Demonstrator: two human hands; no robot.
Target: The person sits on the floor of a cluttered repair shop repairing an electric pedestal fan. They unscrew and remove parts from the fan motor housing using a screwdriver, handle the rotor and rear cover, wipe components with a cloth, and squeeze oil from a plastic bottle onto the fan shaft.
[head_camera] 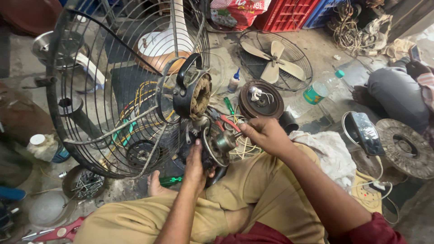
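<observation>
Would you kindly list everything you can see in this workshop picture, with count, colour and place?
fan motor: one, dark metal, centre, between both hands
wire fan guard: one, grey, left, attached beside the motor
fan guard with blades: one, grey with beige blades, floor at top centre
round motor cover: one, dark brown, floor beyond the motor
plastic bottle: one, clear with green cap, lying right of the cover
small squeeze bottle: one, white with blue tip, top centre
white cloth: one, right of the knee
bowl of screws: one, lower left
crate: one, red, top
left hand: grip on the motor's underside
right hand: fingers at the motor's shaft
</observation>
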